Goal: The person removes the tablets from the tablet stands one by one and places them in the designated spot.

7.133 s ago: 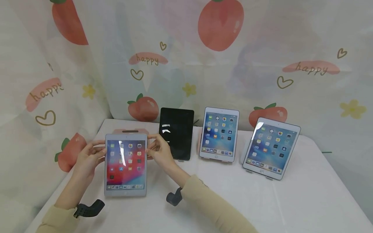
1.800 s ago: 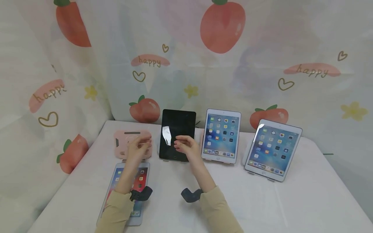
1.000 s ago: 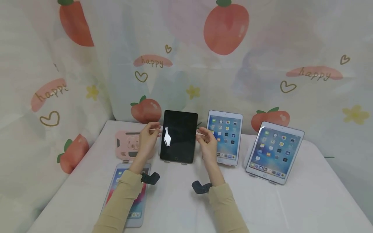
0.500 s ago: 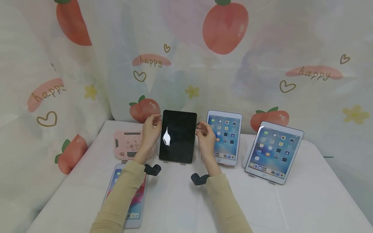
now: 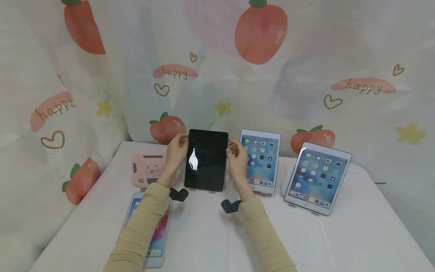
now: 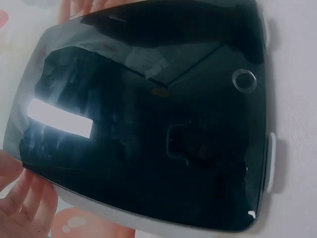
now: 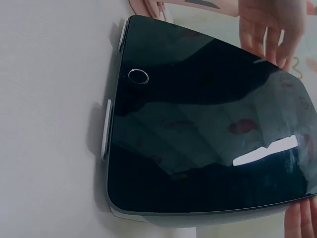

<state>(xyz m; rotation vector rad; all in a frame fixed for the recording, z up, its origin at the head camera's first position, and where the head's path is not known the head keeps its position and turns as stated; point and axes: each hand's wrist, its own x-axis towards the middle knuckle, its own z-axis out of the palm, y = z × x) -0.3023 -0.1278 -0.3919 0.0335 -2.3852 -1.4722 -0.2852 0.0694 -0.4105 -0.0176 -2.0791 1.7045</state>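
A black tablet point(image 5: 208, 162) with a dark screen and a round home button leans upright on a stand, its lower edge behind two small lips point(image 6: 271, 163). My left hand point(image 5: 176, 153) holds its upper left edge between thumb and fingers. On the opposite edge, my right hand point(image 5: 238, 159) grips at about the same height. In the left wrist view some fingers point(image 6: 34, 198) reach behind the tablet. Partly under my left sleeve lies a white tablet point(image 5: 160, 230) with a red and blue screen, in front of a pink stand point(image 5: 149, 166).
Right of the black tablet, a white tablet point(image 5: 261, 160) with a blue screen stands on its own stand. Farther right another white tablet point(image 5: 319, 177) leans at an angle. A fruit-printed curtain point(image 5: 217, 83) closes off the back of the white-covered table point(image 5: 204, 234).
Earlier both hands held the red-screened white tablet upright; it now lies before the pink stand. Both hands have since moved right and taken hold of the black tablet's sides.
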